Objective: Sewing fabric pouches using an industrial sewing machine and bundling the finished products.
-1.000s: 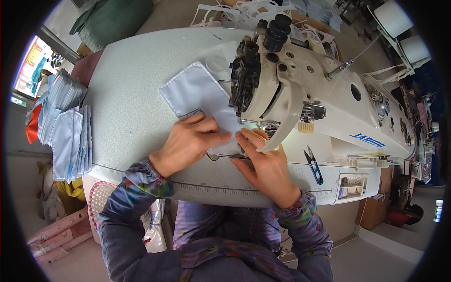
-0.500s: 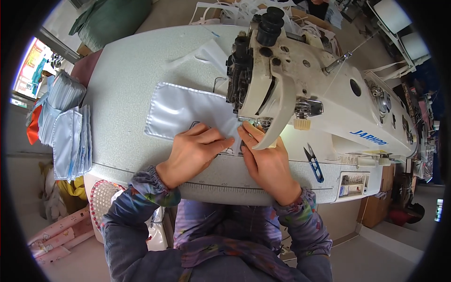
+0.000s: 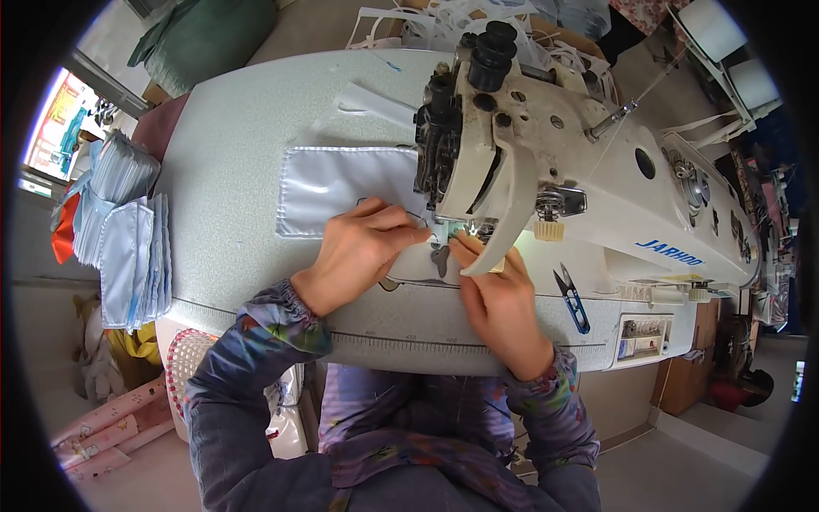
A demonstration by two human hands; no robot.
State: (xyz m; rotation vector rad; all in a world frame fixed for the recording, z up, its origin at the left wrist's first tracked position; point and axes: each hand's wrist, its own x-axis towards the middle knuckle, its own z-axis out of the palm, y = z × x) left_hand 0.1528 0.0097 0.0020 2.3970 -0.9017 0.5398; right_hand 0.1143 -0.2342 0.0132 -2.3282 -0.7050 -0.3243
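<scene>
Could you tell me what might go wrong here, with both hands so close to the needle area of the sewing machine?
The left hand and right hand press the pale blue fabric piece right at the presser foot, so a fingertip could be caught. The fabric could also skew and stitch crooked. The blue thread snips lie nearby and might be knocked.

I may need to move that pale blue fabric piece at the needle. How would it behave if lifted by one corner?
The pale blue fabric piece lies flat on the sewing table, so it is probably thin, light and floppy. Its sheen suggests it may slide easily. The left hand presses it down.
</scene>
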